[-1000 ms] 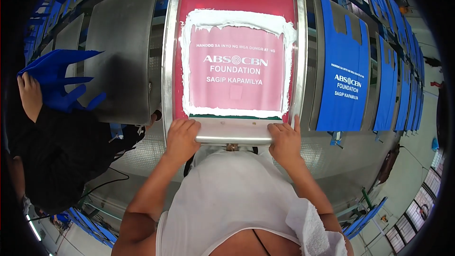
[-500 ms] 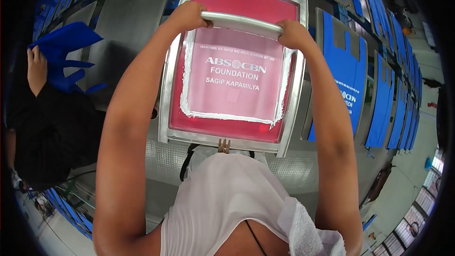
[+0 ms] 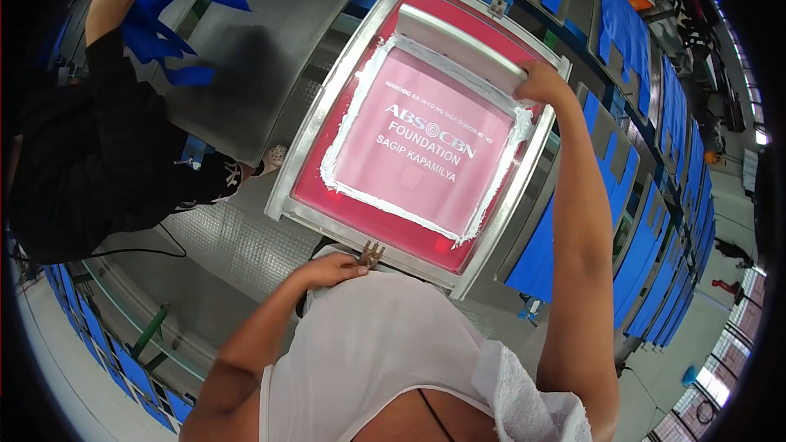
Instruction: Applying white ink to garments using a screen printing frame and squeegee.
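Squeegee (image 3: 463,49) sits at the upper centre of the framed printing screen (image 3: 417,135), right hand (image 3: 542,82) clamped on its end. Left hand (image 3: 332,268), fingers curled together, steadies the frame's lower edge.

Long grey metal bench (image 3: 246,245) with flat platens; aluminium-framed red printing screen (image 3: 426,139) lying on the middle platen, blue fabric pieces (image 3: 630,33) spread along the right-hand platens.

We look steeply down from our head, close over the screen-printing frame (image 3: 426,127); only this view exists.
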The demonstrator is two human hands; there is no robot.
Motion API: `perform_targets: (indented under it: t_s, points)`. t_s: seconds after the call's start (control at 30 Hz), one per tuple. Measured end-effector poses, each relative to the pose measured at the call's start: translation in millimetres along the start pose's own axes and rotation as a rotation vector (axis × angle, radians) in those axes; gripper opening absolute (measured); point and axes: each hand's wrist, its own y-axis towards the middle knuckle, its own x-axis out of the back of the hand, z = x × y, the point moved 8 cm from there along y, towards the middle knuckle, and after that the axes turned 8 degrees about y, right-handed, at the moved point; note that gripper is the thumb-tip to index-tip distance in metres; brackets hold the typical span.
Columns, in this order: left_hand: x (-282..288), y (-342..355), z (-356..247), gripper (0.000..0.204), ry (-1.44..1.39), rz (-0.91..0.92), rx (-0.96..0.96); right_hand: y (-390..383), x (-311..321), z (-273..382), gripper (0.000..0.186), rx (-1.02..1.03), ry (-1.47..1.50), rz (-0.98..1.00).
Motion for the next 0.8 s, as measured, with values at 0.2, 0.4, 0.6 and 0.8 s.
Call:
perform_targets:
  t_s: [0.2,0.4,0.6,0.8]
  points:
    - [-15,16,-9,0.041,-0.142,0.017,-0.132,16,-9,40,0.051,0.061,-0.002,-0.205]
    - [-9,0,-41,0.038,-0.144,0.119,-0.26,12,-19,47,0.053,0.005,-0.05,-0.208]
    - [-9,-3,-53,0.044,-0.148,0.101,-0.355,-69,-54,83,0.052,-0.038,-0.002,-0.135]
    - [-7,0,-47,0.044,-0.16,0.059,-0.326,-226,-131,181,0.04,0.004,0.067,-0.234]
